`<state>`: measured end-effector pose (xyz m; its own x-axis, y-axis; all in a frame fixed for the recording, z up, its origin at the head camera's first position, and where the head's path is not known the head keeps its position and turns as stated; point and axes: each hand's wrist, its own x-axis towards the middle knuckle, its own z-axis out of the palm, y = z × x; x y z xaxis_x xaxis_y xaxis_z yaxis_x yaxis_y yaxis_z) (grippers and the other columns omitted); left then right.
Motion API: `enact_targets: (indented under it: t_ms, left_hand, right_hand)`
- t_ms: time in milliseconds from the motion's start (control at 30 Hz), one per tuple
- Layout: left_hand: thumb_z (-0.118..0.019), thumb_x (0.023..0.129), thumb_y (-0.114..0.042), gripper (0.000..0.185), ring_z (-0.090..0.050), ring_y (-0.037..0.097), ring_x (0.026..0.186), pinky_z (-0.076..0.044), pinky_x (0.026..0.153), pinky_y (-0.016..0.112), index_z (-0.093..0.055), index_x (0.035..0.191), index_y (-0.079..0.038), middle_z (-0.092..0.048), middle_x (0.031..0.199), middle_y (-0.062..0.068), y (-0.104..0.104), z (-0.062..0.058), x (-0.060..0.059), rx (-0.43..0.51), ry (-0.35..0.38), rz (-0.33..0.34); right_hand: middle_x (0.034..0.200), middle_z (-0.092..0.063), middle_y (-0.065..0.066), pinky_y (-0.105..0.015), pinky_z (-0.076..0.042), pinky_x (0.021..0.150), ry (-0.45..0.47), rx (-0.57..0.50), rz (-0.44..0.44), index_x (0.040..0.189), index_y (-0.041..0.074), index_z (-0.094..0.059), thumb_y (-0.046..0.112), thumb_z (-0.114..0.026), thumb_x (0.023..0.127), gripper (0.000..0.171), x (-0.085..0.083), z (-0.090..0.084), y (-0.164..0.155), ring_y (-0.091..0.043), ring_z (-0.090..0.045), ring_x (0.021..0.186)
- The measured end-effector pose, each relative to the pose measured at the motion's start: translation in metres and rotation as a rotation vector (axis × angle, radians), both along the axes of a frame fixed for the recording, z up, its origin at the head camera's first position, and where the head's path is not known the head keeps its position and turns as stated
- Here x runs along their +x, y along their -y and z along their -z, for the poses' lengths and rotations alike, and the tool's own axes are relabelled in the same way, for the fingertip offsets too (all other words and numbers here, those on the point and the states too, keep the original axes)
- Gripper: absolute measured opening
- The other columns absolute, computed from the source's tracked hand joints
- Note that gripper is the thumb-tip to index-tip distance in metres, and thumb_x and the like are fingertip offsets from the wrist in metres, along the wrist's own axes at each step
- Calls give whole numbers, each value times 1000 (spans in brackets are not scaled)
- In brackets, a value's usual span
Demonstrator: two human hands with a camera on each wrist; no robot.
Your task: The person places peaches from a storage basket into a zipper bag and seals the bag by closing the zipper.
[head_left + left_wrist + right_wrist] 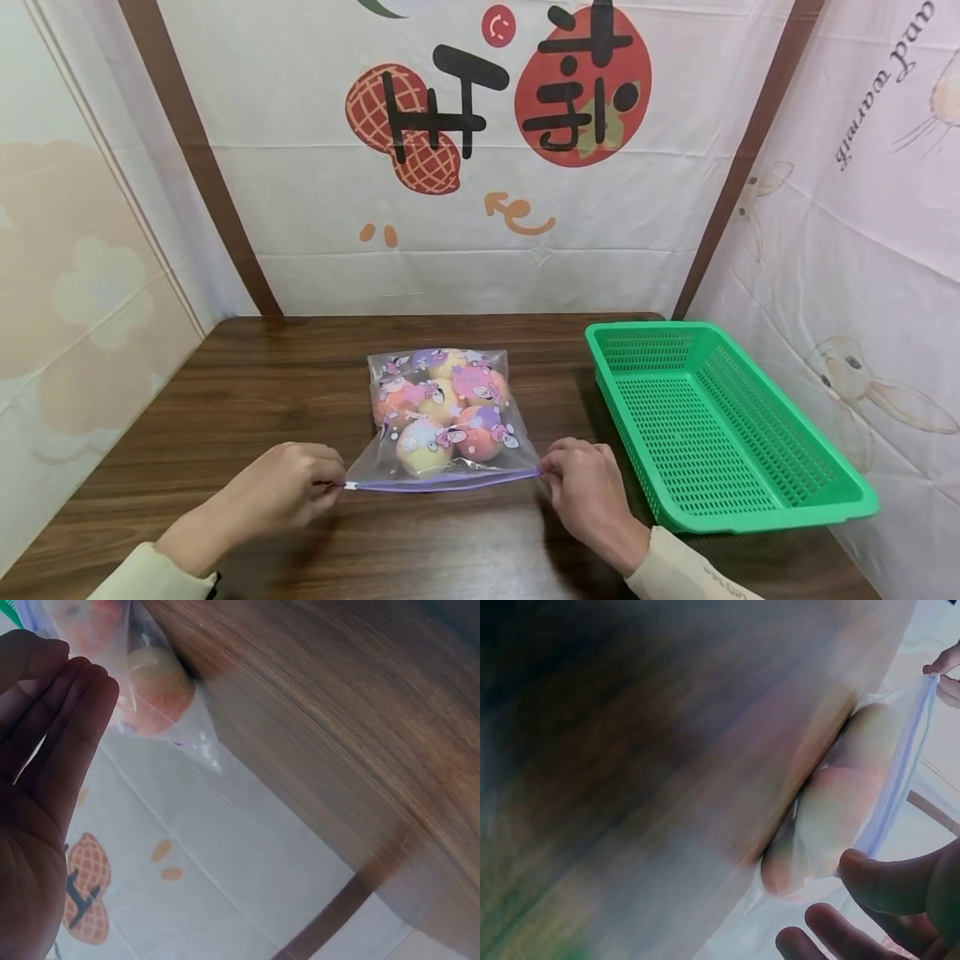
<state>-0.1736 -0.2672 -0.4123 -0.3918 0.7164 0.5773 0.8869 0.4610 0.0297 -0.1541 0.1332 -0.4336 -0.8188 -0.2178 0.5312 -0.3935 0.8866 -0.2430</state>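
Observation:
A clear zip bag [465, 480] with pink and purple prints lies on the table in the head view, its purple zip edge toward me. Several round yellow and reddish fruits [423, 447] fill it; they look like peaches or apples, I cannot tell which. My left hand [296, 483] pinches the zip's left end, by the white slider [351, 485]. At the other end of the zip, my right hand [588, 492] pinches the corner between thumb and finger. The right wrist view shows the zip strip [900, 780] stretched between both hands.
To the right stands a green plastic basket [750, 527] with nothing inside, close beside my right hand. The brown wooden table [300, 375] runs back to a printed white cloth [300, 208]. More cloth hangs at both sides.

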Motion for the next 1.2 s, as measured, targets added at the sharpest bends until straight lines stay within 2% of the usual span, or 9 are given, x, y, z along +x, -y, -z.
enact_targets:
  t_ms: [167,433,567,700,900,1200]
  left_hand:
    - [-77,69,9,37,-53,-6,69,-43,58,7,-67,78,-25,-62,81,-18,6,0,-3,42,100,27]
    - [-79,72,11,39,-59,-4,74,-49,60,13,-71,84,-25,-66,85,-15,11,2,-5,97,185,57]
    - [-79,72,12,39,-60,-3,74,-50,60,13,-71,85,-25,-67,85,-13,11,1,-5,102,196,59]
    - [-79,72,11,39,-60,-4,74,-50,60,13,-71,84,-25,-67,85,-14,11,1,-5,98,198,56]
    - [-79,72,11,38,-58,-5,73,-49,59,13,-71,83,-25,-66,83,-16,10,0,-6,91,192,55]
    - [-78,72,11,38,-58,-5,72,-49,59,13,-70,82,-25,-66,82,-14,9,0,-6,86,188,48]
  right_hand:
    - [82,-68,12,-36,-47,76,41,11,-16,72,21,-79,5,-90,72,20,3,-2,1,-4,-65,75]
    - [81,-65,13,-35,-43,74,72,39,-45,70,20,-77,5,-89,73,19,5,-4,2,-5,-64,77]
    - [81,-66,12,-35,-44,75,71,42,-56,72,21,-77,6,-89,72,19,5,-6,2,-6,-64,78]
    - [85,-67,10,-38,-45,80,111,40,-75,79,19,-77,6,-88,68,20,8,-11,3,-10,-65,83]
    - [97,-69,6,-41,-43,83,181,40,-109,94,15,-75,11,-91,65,34,13,-22,10,-14,-64,95]
    - [103,-68,4,-40,-43,87,94,-29,-146,101,18,-75,28,-94,68,39,17,-27,34,-16,-63,99]
